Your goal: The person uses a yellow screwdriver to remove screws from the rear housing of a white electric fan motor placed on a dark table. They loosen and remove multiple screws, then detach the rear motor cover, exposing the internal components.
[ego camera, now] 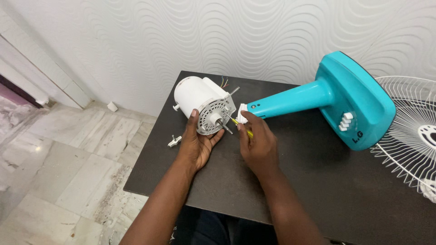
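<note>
Fingers of the left hand (196,144) cup the fan motor (205,105); right hand (258,144) fingers pinch a yellow-handled screwdriver (240,127).

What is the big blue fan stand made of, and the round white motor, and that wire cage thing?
The teal fan stand looks like moulded plastic: smooth, evenly coloured, softly shiny. The fan motor seems to have a glossy white plastic cover, while its grey perforated face plate and thin shaft look like bare metal. The fan guard appears to be thin metal wire coated white. The table looks dark and matte, perhaps laminate.
</note>
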